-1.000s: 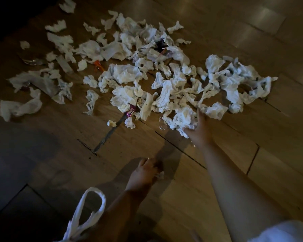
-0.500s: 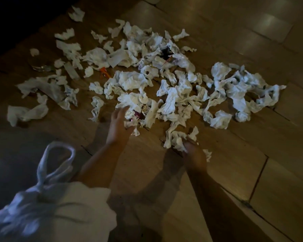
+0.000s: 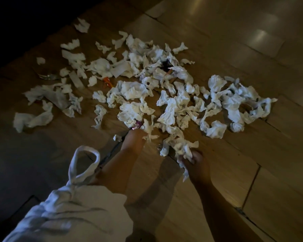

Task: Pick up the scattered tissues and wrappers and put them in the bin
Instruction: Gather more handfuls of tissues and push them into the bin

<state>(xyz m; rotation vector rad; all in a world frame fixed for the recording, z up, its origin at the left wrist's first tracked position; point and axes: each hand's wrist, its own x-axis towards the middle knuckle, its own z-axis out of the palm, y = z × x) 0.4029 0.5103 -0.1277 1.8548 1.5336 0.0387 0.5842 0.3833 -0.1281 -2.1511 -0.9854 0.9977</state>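
A white plastic bag [image 3: 73, 206] fills the 7 o'clock corner, its looped handle standing up beside the left forearm. The left hand [image 3: 134, 138], low of centre, has its fingers curled around crumpled tissue and a purple wrapper [image 3: 138, 123] at the near edge of the scattered tissues [image 3: 164, 95], which spread over the wooden floor [image 3: 234, 151] from 9 to 3 o'clock. At 5 o'clock the right hand [image 3: 193, 160] is clenched on a wad of tissue [image 3: 180, 145].

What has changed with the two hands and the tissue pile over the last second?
The left hand moved forward from near the body to the pile's near edge, closing on crumpled white tissue there. The right hand pulled back toward the body with a clump of white tissues. The white plastic bag came into view. The remaining scattered tissues look unmoved.
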